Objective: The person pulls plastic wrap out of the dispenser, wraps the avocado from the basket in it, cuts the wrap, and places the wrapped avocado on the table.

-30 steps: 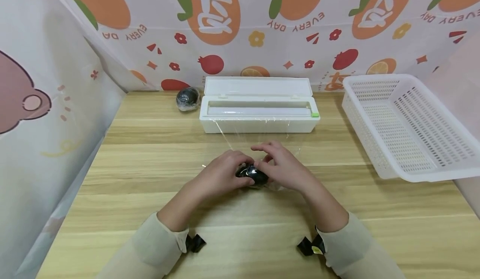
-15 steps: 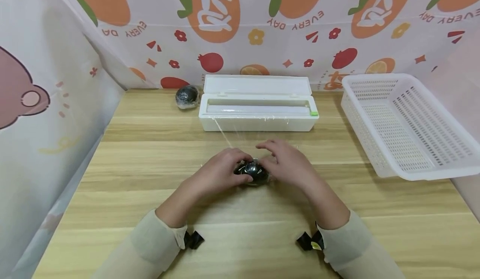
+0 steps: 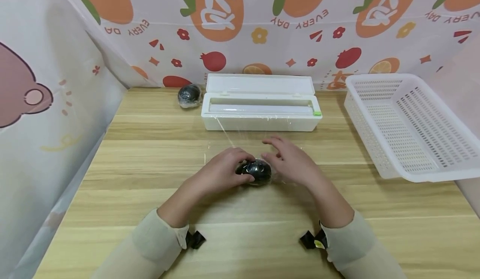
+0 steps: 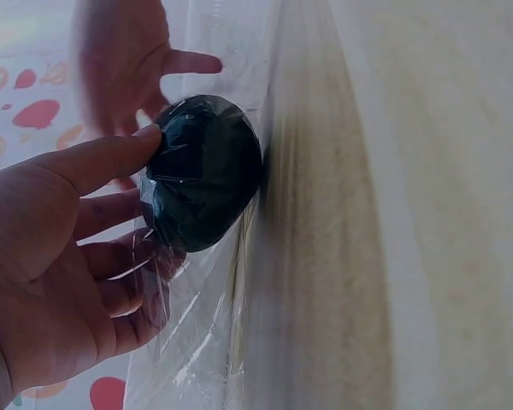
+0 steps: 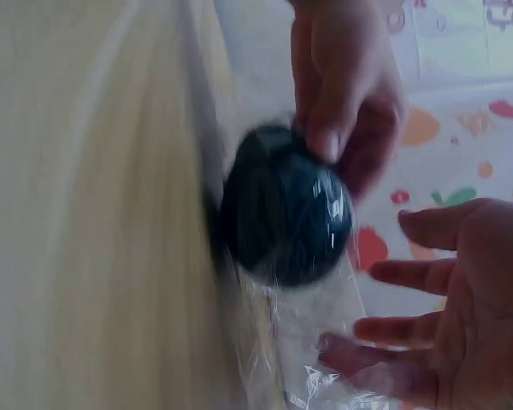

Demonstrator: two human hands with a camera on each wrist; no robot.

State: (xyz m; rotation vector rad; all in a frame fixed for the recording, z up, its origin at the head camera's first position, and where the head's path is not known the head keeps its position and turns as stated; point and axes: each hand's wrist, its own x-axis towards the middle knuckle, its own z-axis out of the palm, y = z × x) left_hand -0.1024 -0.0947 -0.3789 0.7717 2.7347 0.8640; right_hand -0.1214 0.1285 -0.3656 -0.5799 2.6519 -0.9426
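Observation:
My left hand point(image 3: 223, 168) grips a dark, glossy, egg-shaped object point(image 3: 260, 171) with thumb and fingers from its left side. The object sits low over the table, wrapped in shiny cling film point(image 4: 192, 367) that hangs in folds around it. To its right, my right hand point(image 3: 292, 162) is spread, its fingers point(image 5: 410, 275) apart and off the object; whether they touch the film I cannot tell. A clear sheet runs back from the object to the white cling film box point(image 3: 260, 124), whose lid is raised and whose roll shows inside.
Left of the box is a second dark round object point(image 3: 189, 95) in cling film. A white perforated basket point(image 3: 361, 133) stands at the right. Printed cloth point(image 3: 277, 58) hangs behind the wooden table point(image 3: 255, 237).
My right hand has drawn slightly to the right, away from the object, uncovering more of it. My left hand keeps its grip in nearly the same place.

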